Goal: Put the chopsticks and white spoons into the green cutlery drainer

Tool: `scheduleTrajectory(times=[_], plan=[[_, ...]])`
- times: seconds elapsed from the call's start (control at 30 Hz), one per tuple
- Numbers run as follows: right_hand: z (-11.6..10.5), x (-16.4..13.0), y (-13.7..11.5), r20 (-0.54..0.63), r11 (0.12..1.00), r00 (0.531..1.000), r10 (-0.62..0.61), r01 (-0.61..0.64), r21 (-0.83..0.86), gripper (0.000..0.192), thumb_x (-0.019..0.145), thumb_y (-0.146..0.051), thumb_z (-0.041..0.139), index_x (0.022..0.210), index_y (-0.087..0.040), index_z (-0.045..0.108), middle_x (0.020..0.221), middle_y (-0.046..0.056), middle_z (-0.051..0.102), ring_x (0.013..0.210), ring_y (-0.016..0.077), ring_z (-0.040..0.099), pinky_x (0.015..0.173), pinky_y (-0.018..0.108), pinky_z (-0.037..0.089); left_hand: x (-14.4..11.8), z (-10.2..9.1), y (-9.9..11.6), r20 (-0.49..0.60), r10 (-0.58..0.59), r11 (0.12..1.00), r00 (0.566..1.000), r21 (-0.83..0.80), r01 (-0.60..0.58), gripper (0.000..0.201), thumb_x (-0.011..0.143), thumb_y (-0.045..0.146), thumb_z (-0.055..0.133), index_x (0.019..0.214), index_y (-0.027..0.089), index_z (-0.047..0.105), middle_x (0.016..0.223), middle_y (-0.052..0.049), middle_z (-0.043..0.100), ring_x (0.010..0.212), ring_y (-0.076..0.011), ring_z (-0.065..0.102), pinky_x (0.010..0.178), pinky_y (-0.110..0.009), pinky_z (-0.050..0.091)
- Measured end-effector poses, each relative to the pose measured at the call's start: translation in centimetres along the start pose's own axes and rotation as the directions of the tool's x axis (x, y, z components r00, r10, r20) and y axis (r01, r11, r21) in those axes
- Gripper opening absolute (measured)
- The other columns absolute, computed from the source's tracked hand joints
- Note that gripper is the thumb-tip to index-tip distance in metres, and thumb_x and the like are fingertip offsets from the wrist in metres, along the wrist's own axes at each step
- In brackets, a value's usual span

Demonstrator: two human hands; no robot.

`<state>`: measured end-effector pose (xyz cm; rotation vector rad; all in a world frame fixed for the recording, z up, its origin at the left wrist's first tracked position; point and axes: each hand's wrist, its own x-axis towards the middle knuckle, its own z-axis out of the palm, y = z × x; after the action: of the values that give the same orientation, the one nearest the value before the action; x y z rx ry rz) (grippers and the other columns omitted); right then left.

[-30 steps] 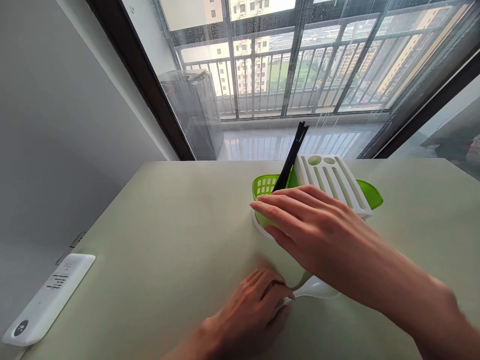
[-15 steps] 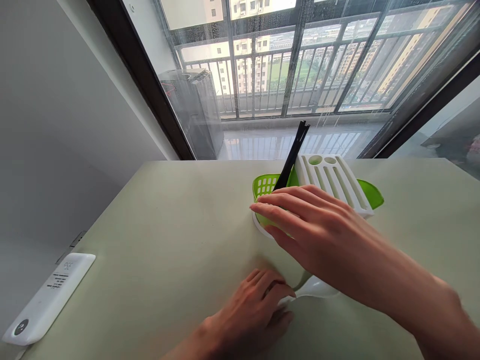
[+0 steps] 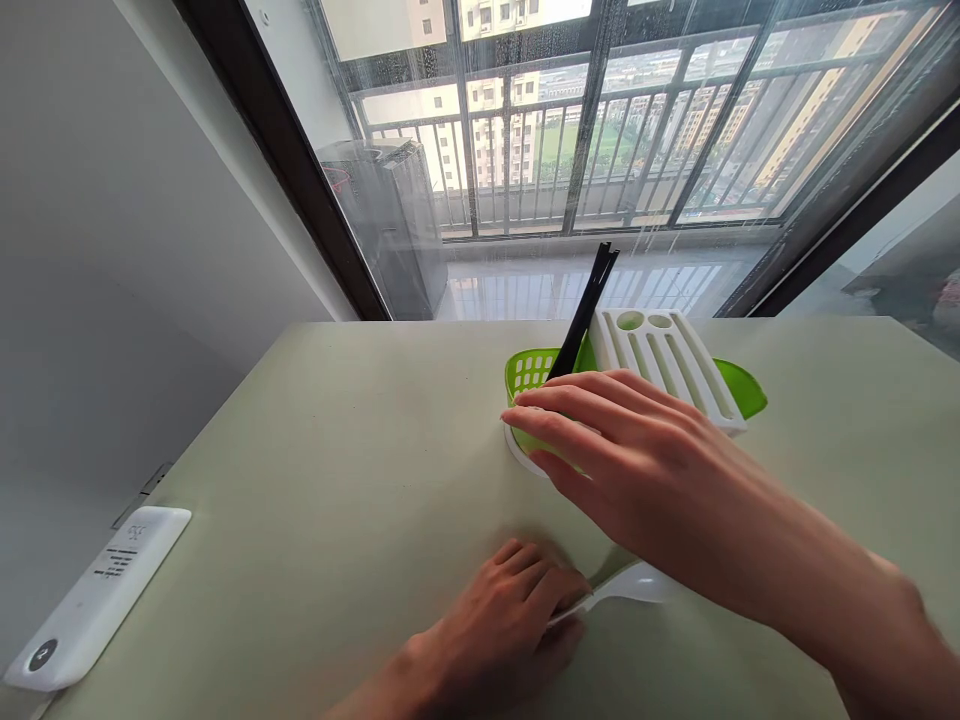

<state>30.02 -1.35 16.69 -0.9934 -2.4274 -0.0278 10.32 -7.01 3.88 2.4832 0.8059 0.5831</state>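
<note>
Left hand (image 3: 499,625) pinches the white spoon (image 3: 626,583) low on the desk (image 3: 337,450); right hand (image 3: 637,465), fingers spread, steadies the green holder (image 3: 532,372) just beyond. Best lift the spoon level, holder braced.
</note>
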Motion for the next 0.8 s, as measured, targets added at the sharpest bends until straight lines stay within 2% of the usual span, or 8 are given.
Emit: scheduleTrajectory(times=[0.23,0.33,0.4,0.47,0.6,0.73,0.8], plan=[[-0.1,0.0,0.0,-0.004,1.0,1.0,-0.008,0.008,-0.009,0.032,0.101,-0.009,0.056,0.13,-0.019,0.063,0.13,0.01,0.071,0.121,0.0276,0.064,0.103,0.047,0.053,0.0,-0.4,0.3,0.017,-0.061,0.995,0.998,-0.072,0.062,0.015,0.098,0.016,0.053,0.108,0.02,0.062,0.096,-0.004,0.074,0.086,-0.019,0.066,0.087,-0.033,0.05],[-0.1,0.0,0.1,-0.013,1.0,1.0,-0.021,0.021,-0.004,0.034,0.098,-0.007,0.058,0.13,-0.018,0.063,0.13,0.01,0.071,0.121,0.0271,0.063,0.103,0.047,0.053,0.1,-0.8,0.4,0.016,-0.132,0.971,0.991,-0.197,0.132,0.018,0.099,0.014,0.049,0.108,0.02,0.063,0.096,-0.005,0.073,0.086,-0.018,0.064,0.084,-0.03,0.05],[-0.2,0.0,0.0,-0.031,0.999,0.999,-0.031,0.031,0.009,0.034,0.097,-0.006,0.06,0.129,-0.017,0.064,0.129,0.01,0.071,0.121,0.0271,0.063,0.104,0.047,0.053,0.2,-1.2,0.5,0.044,-0.207,0.92,0.977,-0.331,0.21,0.019,0.099,0.017,0.047,0.109,0.02,0.063,0.092,-0.004,0.071,0.081,-0.0166,0.06,0.076,-0.028,0.049],[-0.4,0.1,-0.2,-0.063,0.999,0.998,-0.031,0.033,0.03,0.031,0.098,-0.007,0.059,0.126,-0.018,0.066,0.127,0.009,0.072,0.122,0.0275,0.062,0.104,0.047,0.053,0.3,-1.7,0.5,0.123,-0.291,0.805,0.949,-0.505,0.312,0.021,0.103,0.024,0.044,0.109,0.019,0.063,0.084,-0.002,0.064,0.072,-0.0138,0.054,0.066,-0.024,0.044],[-1.0,0.4,-0.6,-0.156,0.996,0.987,0.031,-0.018,0.085,0.028,0.099,-0.008,0.056,0.12,-0.022,0.069,0.122,0.008,0.075,0.12,0.0274,0.064,0.101,0.048,0.055,0.5,-2.5,0.0,0.267,-0.412,0.479,0.871,-0.75,0.456,0.029,0.103,0.045,0.05,0.104,0.018,0.062,0.069,0.005,0.046,0.06,-0.0092,0.039,0.057,-0.021,0.032],[-1.8,0.4,-1.0,-0.21,0.989,0.974,0.081,-0.053,0.137,0.027,0.099,-0.01,0.057,0.116,-0.025,0.072,0.115,0.006,0.077,0.112,0.0255,0.07,0.097,0.045,0.057,0.5,-2.8,-0.9,0.329,-0.448,0.195,0.831,-0.872,0.45,0.039,0.095,0.056,0.062,0.102,0.018,0.061,0.062,0.008,0.039,0.053,-0.0074,0.031,0.053,-0.022,0.024],[-2.2,0.3,-1.3,-0.186,0.977,0.977,0.106,-0.068,0.202,0.024,0.101,-0.015,0.057,0.115,-0.027,0.073,0.113,0.006,0.077,0.105,0.0239,0.073,0.09,0.04,0.061,0.5,-2.6,-1.3,0.322,-0.476,0.1,0.818,-0.905,0.415,0.04,0.092,0.057,0.065,0.102,0.018,0.061,0.062,0.008,0.04,0.054,-0.0081,0.033,0.054,-0.022,0.025]])
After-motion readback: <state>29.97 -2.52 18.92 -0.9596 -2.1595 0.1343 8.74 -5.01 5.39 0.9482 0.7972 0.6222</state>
